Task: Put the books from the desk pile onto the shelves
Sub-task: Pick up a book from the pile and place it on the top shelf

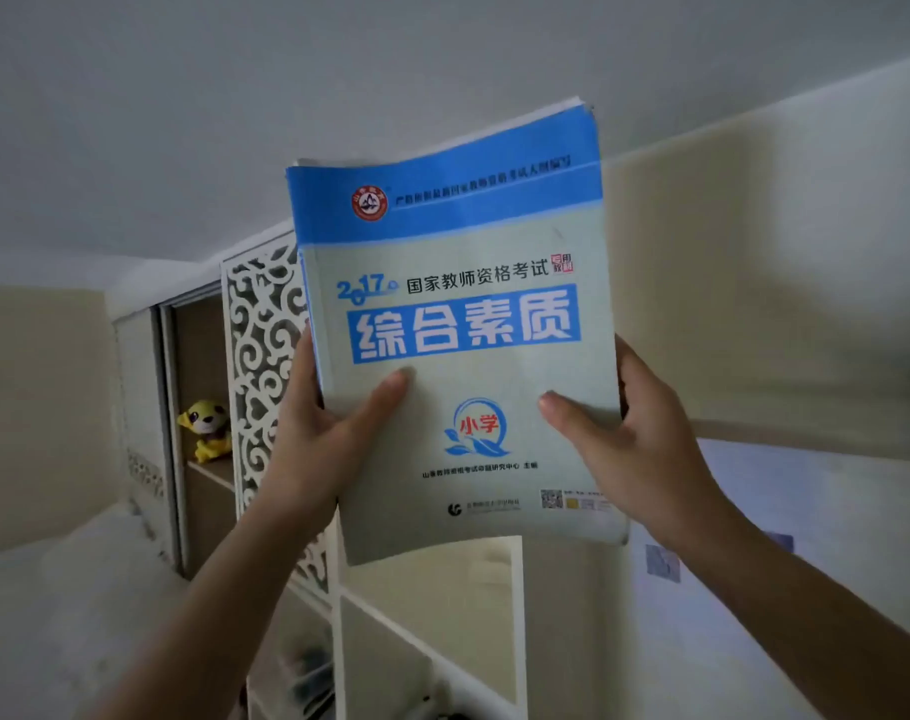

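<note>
A pale green book with a blue top band and Chinese print is raised high in front of me, cover facing me, with more pages or books stacked behind it. My left hand grips its left edge, thumb across the cover. My right hand grips the right edge, thumb on the cover too. White shelves stand below and behind the book. The desk pile is out of view.
A white carved lattice panel stands left of the book. Beside it is a brown cabinet niche holding a yellow plush toy. The ceiling fills the upper view, and a pale wall with small stickers runs along the right.
</note>
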{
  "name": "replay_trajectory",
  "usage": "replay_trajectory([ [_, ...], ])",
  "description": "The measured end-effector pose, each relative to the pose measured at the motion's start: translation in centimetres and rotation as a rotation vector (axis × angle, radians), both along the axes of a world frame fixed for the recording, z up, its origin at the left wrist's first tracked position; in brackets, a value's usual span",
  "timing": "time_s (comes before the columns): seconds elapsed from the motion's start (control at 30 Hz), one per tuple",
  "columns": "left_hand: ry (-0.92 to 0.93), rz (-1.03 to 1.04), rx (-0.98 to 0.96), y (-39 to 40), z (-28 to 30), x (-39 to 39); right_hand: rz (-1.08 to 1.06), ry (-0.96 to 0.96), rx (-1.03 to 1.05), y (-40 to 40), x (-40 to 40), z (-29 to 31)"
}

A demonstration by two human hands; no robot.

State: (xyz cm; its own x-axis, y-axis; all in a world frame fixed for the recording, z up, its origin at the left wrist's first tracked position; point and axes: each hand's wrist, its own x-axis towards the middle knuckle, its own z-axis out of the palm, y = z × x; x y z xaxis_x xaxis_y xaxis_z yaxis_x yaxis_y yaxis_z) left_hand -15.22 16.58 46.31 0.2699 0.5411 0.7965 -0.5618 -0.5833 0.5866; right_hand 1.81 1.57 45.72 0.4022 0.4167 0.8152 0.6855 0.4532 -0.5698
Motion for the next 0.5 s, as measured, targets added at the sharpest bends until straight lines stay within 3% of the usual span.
replay_trajectory([
  [0.23,-0.110,0.057,0.122,5.0,5.6,3.9,-0.006,-0.089,-0.011,5.8,4.8,7.4],
  [0.5,-0.106,0.121,0.140,12.3,7.5,8.0,0.012,-0.030,-0.161,14.1,9.9,10.3],
])
